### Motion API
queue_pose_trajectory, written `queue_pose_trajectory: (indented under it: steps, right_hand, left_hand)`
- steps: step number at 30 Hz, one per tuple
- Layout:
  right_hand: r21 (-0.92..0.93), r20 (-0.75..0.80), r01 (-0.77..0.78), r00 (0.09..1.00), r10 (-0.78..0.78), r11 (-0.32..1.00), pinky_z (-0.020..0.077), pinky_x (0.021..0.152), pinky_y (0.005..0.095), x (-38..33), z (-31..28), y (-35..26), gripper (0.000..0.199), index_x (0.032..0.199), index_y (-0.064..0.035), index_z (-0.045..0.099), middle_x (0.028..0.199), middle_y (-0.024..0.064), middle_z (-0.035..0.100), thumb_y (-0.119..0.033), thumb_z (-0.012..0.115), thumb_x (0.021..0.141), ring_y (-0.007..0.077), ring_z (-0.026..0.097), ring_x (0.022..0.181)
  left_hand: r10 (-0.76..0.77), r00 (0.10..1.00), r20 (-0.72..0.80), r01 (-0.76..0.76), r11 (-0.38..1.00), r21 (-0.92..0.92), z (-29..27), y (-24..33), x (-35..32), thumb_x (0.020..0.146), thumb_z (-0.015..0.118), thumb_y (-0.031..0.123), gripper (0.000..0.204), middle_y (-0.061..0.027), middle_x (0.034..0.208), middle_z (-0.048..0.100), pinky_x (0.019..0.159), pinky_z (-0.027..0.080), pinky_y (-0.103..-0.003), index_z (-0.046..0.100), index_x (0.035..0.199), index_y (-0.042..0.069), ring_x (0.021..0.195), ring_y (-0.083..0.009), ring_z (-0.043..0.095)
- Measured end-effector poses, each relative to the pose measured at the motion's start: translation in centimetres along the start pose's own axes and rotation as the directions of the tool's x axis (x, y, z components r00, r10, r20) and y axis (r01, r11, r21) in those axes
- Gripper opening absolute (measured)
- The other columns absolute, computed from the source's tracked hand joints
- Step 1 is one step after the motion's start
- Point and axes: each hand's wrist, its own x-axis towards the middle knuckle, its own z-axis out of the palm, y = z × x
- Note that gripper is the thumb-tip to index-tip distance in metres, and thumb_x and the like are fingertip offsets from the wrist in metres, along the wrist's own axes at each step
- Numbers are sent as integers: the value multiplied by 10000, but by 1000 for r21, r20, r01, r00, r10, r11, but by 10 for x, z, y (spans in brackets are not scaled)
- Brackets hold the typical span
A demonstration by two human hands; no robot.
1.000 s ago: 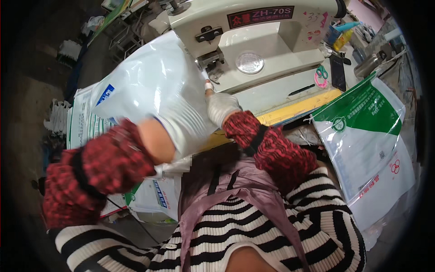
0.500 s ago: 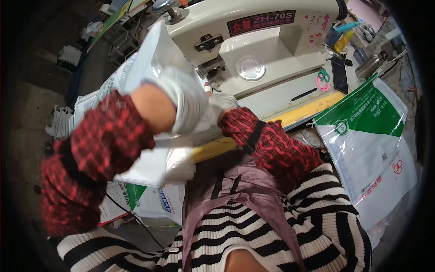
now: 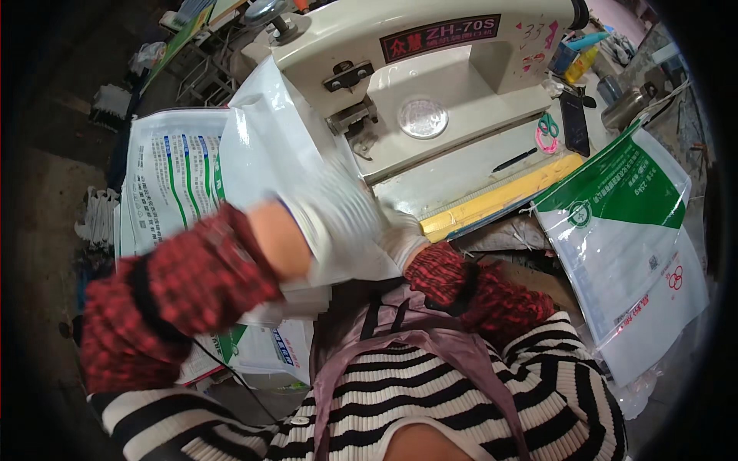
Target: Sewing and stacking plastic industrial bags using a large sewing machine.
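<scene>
My gloved left hand [image 3: 338, 223] and right hand [image 3: 400, 242] both pinch the white bag [image 3: 265, 146] beside the sewing machine [image 3: 430, 100] at the table's near edge; a loose grip could skew it.

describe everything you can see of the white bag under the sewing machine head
The white bag looks like glossy woven plastic, plain on the side shown. It is held up at a slant, its top edge under the cream sewing machine head. The gloved left hand presses on it, blurred; the gloved right hand touches its lower edge. Printed bags lie behind.
</scene>
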Motion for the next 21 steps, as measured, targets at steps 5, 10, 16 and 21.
queue_pose_trajectory:
  steps: [5, 10, 16, 21]
  right_hand:
    - [-329, 135, -43, 987, 92, 943, 509, 678, 452, -2, -86, -73, 658, 1434, 19, 125, 925, 198, 655, -133, 421, 865, 319, 651, 825]
    - [-421, 40, -7, 999, 26, 907, 515, 666, 456, 34, -87, -69, 686, 1399, 56, 215, 865, 218, 652, -96, 501, 795, 336, 654, 809]
    - [-105, 111, -23, 993, 35, 994, 499, 730, 446, 14, -66, -44, 763, 1452, -33, 131, 945, 227, 647, -152, 532, 814, 353, 639, 849]
    - [773, -161, 114, 987, 19, 624, 502, 708, 358, -44, -4, -11, 615, 1290, 38, 398, 934, 126, 650, -224, 651, 795, 253, 627, 793]
  left_hand:
    - [-44, 999, -7, 41, 980, -193, -35, 8, -35, 826, 473, 137, 284, -150, 823, 640, 835, 462, -387, 619, 1054, 50, 841, -270, 633]
    - [-109, 993, -44, 68, 837, -543, 116, 19, 40, 733, 582, 144, 158, -187, 708, 637, 603, 493, -385, 689, 781, 38, 631, -327, 606]
    - [-787, 616, -17, -21, 5, -1000, 169, -10, 27, 848, 522, 126, 119, -30, 680, 579, 572, 463, -275, 620, 819, 64, 647, -149, 572]
    - [-984, 132, -122, -292, 79, -953, 141, -41, 31, 858, 446, 90, 203, -89, 923, 581, 694, 475, -291, 521, 1044, 56, 796, -181, 565]
